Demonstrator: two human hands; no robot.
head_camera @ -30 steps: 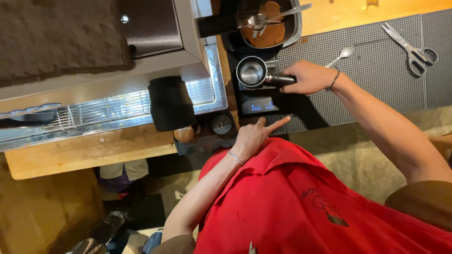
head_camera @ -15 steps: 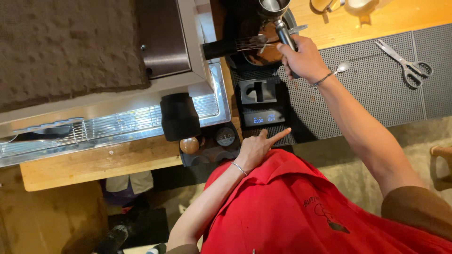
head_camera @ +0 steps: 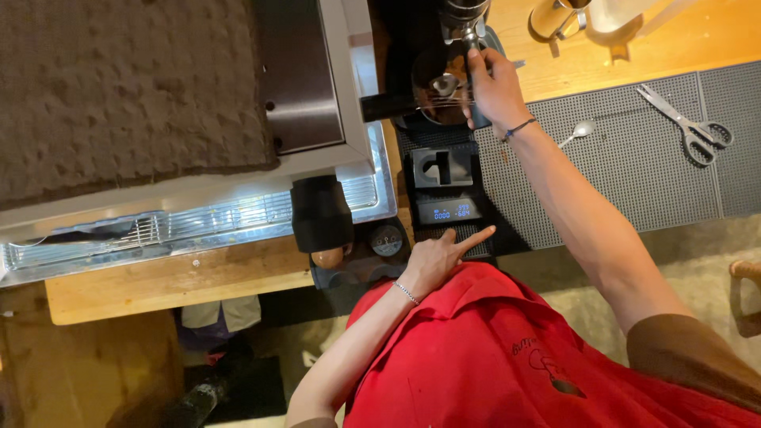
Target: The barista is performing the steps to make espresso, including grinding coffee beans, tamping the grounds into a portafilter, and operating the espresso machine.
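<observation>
My right hand (head_camera: pixel 495 87) is closed around the black handle of a metal portafilter (head_camera: pixel 466 17), held up at the dark grinder (head_camera: pixel 432 91) at the far side of the counter. Below it a black digital scale (head_camera: pixel 448 211) with a lit display carries an empty black portafilter stand (head_camera: pixel 442 166). At the counter's near edge lies my left hand (head_camera: pixel 440 257), holding nothing, its index finger stretched toward the scale's front corner. A red apron covers my front.
A steel espresso machine (head_camera: pixel 305 95) with a long drip tray (head_camera: pixel 158 226) fills the left. A grey rubber mat (head_camera: pixel 634 186) on the right holds a spoon (head_camera: pixel 577 131) and scissors (head_camera: pixel 688 125). A tamper (head_camera: pixel 386 240) sits left of my left hand; a metal jug (head_camera: pixel 555 16) stands at the back.
My right hand lifted the portafilter off the scale's stand and carried it away from me to the grinder. My left hand stayed at the counter edge.
</observation>
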